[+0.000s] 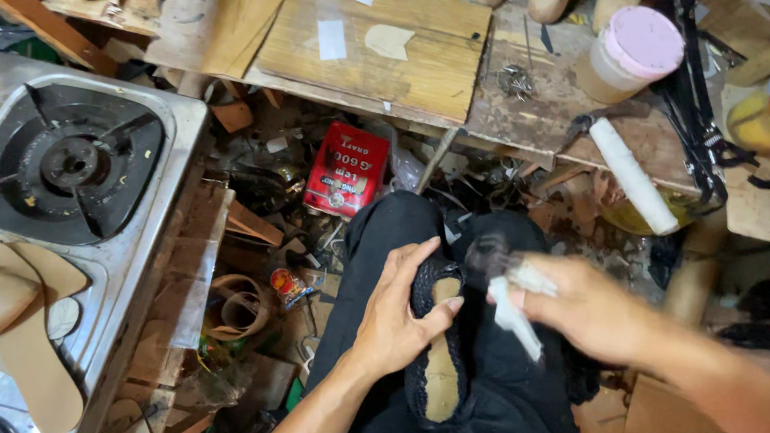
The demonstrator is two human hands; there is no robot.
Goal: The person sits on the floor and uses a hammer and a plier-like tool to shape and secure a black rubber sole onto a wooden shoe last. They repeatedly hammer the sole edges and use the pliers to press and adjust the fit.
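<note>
Left hand [399, 317] fingers clamped on black shoe upper [437, 344] in lap, right hand [583, 306] fingers gripped blurred white tool [515, 316] just beside it

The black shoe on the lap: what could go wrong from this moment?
The black shoe rests on the lap, steadied only by the left hand, so it may slip. The right hand moves a blurred white tool close to the left thumb, which it might strike.

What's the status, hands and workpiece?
Left hand grips black shoe upper on lap, tan sole side up. Right hand holds blurred white tool just beside it. Nothing between them.
</note>
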